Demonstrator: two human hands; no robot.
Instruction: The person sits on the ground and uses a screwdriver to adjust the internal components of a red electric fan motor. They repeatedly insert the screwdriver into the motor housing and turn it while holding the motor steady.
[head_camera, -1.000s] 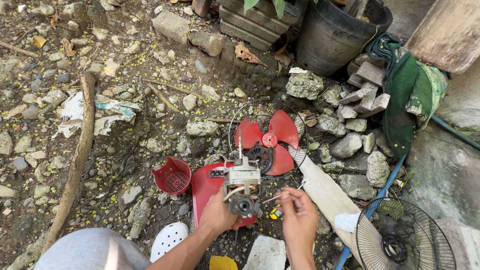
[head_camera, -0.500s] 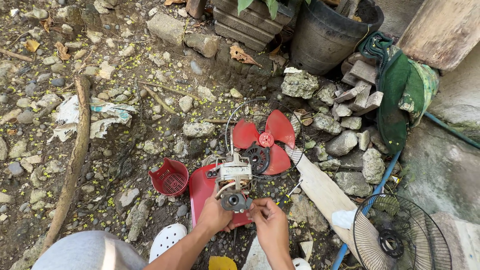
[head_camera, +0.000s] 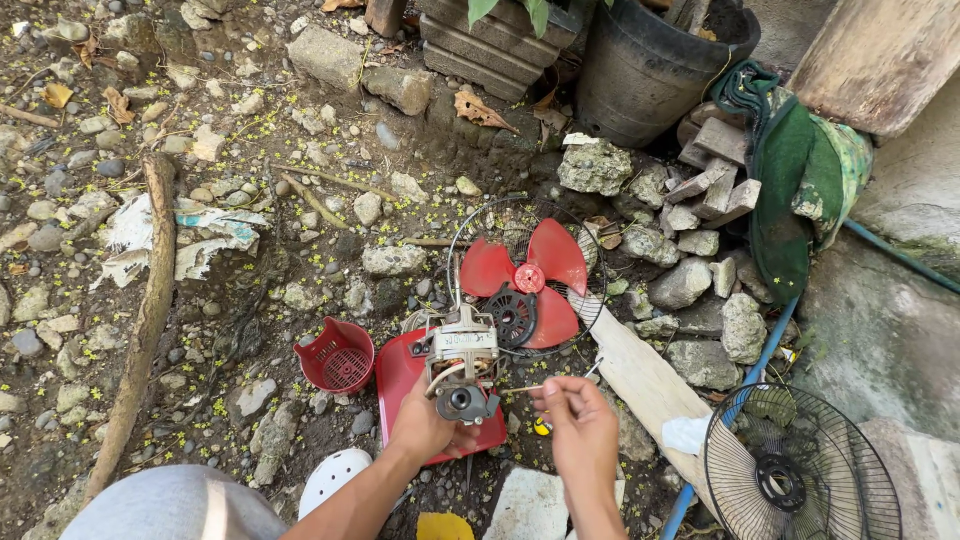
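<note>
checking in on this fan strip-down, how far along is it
Done: the red blade and a wire guard lie loose on the ground, and the motor is bare on the red cover. In hand: the left hand steadies the motor while the right hand holds a thin tool beside it. Left: the motor itself looks unopened.
</note>
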